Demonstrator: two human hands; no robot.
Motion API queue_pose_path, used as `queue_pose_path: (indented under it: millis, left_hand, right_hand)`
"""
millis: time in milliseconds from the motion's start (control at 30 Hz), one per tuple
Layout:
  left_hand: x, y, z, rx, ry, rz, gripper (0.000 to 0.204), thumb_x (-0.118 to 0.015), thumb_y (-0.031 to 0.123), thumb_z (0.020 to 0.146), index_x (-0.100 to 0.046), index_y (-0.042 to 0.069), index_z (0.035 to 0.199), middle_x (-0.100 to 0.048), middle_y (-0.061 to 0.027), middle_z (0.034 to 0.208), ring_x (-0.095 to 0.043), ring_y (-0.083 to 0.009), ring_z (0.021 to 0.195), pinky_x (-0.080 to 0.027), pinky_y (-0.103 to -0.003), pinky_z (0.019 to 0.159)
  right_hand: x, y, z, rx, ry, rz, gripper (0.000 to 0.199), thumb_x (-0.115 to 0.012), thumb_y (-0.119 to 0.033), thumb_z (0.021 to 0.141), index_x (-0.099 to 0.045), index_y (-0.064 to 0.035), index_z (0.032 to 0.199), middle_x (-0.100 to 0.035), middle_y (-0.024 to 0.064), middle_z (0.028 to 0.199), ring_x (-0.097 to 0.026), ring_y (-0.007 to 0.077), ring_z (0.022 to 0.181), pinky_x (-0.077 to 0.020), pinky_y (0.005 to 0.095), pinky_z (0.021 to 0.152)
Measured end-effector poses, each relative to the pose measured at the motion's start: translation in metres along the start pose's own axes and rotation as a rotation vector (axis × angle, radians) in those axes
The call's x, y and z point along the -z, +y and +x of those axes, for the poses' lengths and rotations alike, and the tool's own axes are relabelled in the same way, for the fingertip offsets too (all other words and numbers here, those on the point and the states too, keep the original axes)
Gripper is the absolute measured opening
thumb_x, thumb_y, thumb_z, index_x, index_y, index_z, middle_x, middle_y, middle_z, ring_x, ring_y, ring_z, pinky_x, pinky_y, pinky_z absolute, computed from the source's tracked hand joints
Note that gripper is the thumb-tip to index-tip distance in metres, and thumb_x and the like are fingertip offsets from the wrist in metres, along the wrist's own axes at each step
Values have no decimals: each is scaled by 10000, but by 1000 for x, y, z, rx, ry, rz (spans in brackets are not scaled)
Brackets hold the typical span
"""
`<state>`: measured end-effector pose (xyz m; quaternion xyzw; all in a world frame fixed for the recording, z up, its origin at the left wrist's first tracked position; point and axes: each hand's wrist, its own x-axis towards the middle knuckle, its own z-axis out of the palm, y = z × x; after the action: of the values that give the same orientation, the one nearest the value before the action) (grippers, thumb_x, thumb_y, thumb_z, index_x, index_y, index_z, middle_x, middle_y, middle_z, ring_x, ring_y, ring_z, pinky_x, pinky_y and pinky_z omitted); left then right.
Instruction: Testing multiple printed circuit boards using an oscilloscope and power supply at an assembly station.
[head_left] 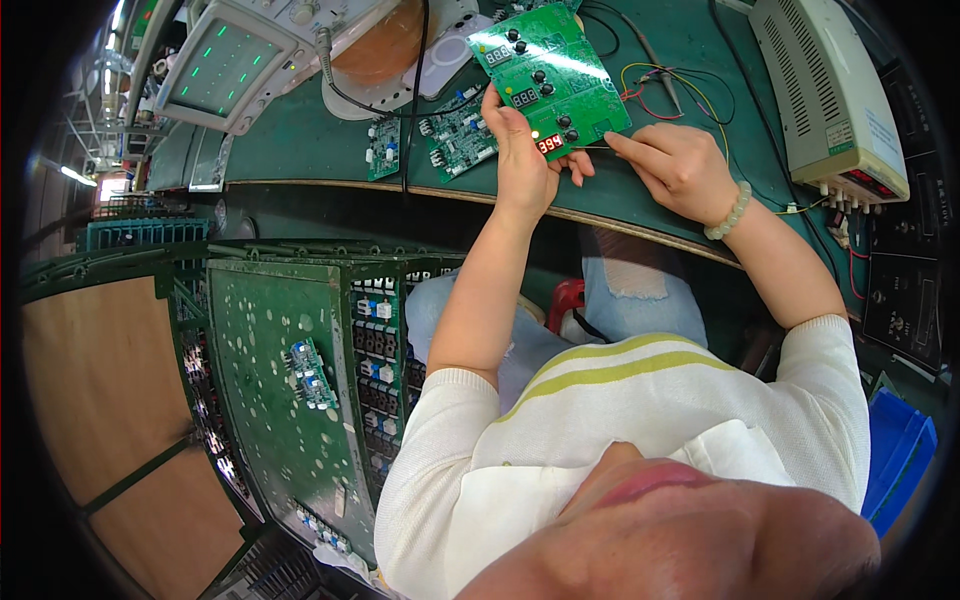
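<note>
My left hand [525,165] grips the lower left edge of a green circuit board [560,70], tilted up above the bench. Three small digit displays and several black knobs sit on the board, and the lowest display [550,144] glows red. Close to the board's lower right corner, my right hand [680,165] is closed in a pinch. A thin, dark line runs from its fingertips toward the board; what the fingers hold is too small to name. Thin coloured wires [640,92] lead off the board's right side. Beneath its left side lies another populated circuit board [460,140].
An oscilloscope [225,65] with green traces stands at the back left, its cable crossing the bench. A beige power supply [830,90] is at the right. Left of my legs is a green rack [280,390] carrying boards. A blue bin [898,455] sits lower right.
</note>
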<state>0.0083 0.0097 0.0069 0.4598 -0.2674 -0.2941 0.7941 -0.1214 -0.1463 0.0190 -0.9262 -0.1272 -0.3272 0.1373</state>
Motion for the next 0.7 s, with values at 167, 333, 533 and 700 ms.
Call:
queue_pose_path:
  millis: [167, 333, 533, 700]
  left_hand:
    - [2, -5, 5, 16, -2, -5, 531, -206, 590, 961, -110, 255, 1362, -570, -169, 1050, -605, -269, 521, -464, -296, 382]
    - [6, 3, -4, 5, 47, -41, 555, -229, 609, 948, -138, 233, 1346, -586, -164, 984, -591, -257, 484, -443, -295, 348]
    - [1, 1, -8, 13, -84, -196, 542, -364, 478, 982, -91, 236, 1382, -575, -162, 1049, -595, -242, 475, -462, -288, 353]
    - [-4, -5, -11, 125, -110, -282, 607, -504, 361, 970, -94, 256, 1404, -601, -147, 999, -620, -239, 529, -509, -319, 406]
  right_hand:
    - [-3, 4, 0, -16, -11, 2, 329, -679, -37, 725, -661, -75, 1051, -616, 54, 775, -619, 228, 670, -497, 337, 561]
    - [11, -7, 10, -330, 195, 406, 301, -646, 40, 763, -647, -44, 1052, -618, 60, 853, -588, 165, 656, -473, 268, 565]
    - [5, 17, 5, -272, 263, 385, 275, -636, 19, 817, -634, -12, 1090, -629, 95, 1015, -601, 151, 897, -463, 264, 811]
    - [4, 7, -4, -478, 210, 872, 254, -656, -44, 856, -617, 13, 1101, -623, 52, 981, -586, 110, 895, -463, 249, 800]
